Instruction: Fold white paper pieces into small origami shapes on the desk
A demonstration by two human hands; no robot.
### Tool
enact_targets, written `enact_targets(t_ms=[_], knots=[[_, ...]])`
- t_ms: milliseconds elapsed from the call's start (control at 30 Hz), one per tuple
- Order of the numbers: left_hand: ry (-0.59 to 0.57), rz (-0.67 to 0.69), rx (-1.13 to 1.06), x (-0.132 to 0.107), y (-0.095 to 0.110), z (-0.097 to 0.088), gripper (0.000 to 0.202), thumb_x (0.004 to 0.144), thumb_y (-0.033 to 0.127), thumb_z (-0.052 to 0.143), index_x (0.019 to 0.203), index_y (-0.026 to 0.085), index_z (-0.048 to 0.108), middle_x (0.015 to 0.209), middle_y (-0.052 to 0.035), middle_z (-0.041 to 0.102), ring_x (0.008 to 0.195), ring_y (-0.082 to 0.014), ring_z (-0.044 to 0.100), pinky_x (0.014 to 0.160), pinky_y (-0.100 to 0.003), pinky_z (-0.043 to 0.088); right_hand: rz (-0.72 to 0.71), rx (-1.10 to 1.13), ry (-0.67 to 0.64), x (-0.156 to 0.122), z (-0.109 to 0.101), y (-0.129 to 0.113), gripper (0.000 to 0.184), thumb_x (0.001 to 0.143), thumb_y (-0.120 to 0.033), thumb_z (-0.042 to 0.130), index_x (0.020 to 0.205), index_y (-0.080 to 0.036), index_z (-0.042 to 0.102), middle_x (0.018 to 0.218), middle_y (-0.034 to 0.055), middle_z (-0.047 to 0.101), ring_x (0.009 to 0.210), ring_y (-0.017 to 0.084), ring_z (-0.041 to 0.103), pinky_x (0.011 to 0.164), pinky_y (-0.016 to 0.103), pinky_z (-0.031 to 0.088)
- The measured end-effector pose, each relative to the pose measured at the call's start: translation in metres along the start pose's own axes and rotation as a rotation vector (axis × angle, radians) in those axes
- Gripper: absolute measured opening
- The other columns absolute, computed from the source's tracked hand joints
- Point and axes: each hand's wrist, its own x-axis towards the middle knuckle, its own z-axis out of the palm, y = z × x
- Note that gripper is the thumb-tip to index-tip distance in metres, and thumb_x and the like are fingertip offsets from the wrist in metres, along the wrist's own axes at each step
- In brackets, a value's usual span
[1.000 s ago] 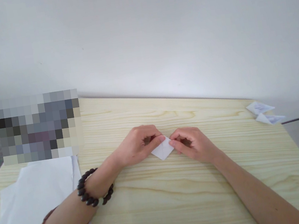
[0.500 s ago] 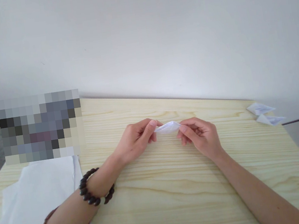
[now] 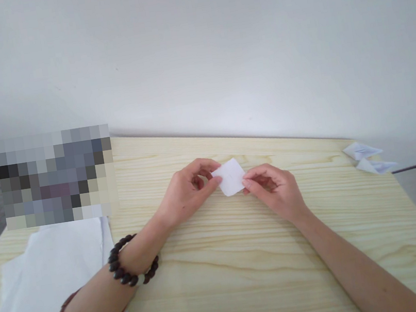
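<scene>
A small folded piece of white paper (image 3: 230,177), now a flat square shape, is held between my two hands over the middle of the table. My left hand (image 3: 189,190) pinches its left corner between thumb and forefinger. On the opposite corner, the thumb and fingertips of my right hand (image 3: 275,190) are closed. Two folded paper boats (image 3: 363,150) lie close together near the table's right back corner, apart from my hands.
The pale wood-grain table (image 3: 219,284) stands against a white wall (image 3: 216,55). Loose white paper sheets (image 3: 61,272) lie at the left, partly under my left forearm. Behind them a pixelated patch (image 3: 58,176) hides what is there.
The paper was a narrow, pointed shape stretched between my hands; now it shows as a flat square face. My hands have come slightly closer together.
</scene>
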Motion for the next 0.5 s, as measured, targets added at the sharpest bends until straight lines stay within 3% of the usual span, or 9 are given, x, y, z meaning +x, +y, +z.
enact_targets(t_ms=[100, 167, 300, 500], knots=[[-0.003, 0.050, 0.088, 0.0000, 0.0009, 0.0001, 0.033, 0.083, 0.031, 0.061, 0.112, 0.017, 0.062, 0.090, -0.0032, 0.069, 0.071, -0.0123, 0.058, 0.066, -0.024, 0.047, -0.032, -0.128, -0.009, 0.0028, 0.0017, -0.0005, 0.033, 0.084, -0.029, 0.064, 0.115, -0.022, 0.058, 0.086, 0.0027, 0.072, 0.072, 0.015, 0.065, 0.067, 0.028, 0.053], [-0.053, 0.114, 0.204, -0.0003, 0.0014, 0.0005, 0.025, 0.084, 0.029, 0.060, 0.107, 0.019, 0.066, 0.087, -0.0018, 0.070, 0.075, -0.0136, 0.059, 0.072, -0.026, 0.046, -0.071, -0.220, -0.027, 0.0042, 0.0024, -0.0021, 0.036, 0.085, -0.027, 0.062, 0.120, -0.022, 0.056, 0.089, 0.0025, 0.071, 0.074, 0.015, 0.063, 0.070, 0.028, 0.052], [-0.094, 0.242, 0.378, -0.0014, 0.0006, 0.0021, 0.020, 0.089, 0.026, 0.055, 0.101, 0.022, 0.069, 0.081, -0.0003, 0.069, 0.079, -0.0156, 0.060, 0.080, -0.029, 0.044, -0.107, -0.314, -0.065, 0.0043, 0.0037, -0.0043, 0.018, 0.088, -0.029, 0.057, 0.101, -0.020, 0.066, 0.087, 0.0043, 0.070, 0.074, 0.015, 0.062, 0.067, 0.028, 0.051], [-0.076, 0.319, 0.452, -0.0006, -0.0064, 0.0039, 0.017, 0.090, 0.025, 0.055, 0.098, 0.017, 0.067, 0.087, -0.0041, 0.070, 0.085, -0.0186, 0.057, 0.082, -0.033, 0.045, -0.155, -0.412, -0.056, 0.0046, 0.0044, -0.0026, 0.013, 0.088, -0.030, 0.058, 0.091, -0.020, 0.066, 0.080, 0.0047, 0.068, 0.073, 0.017, 0.061, 0.069, 0.032, 0.050]])
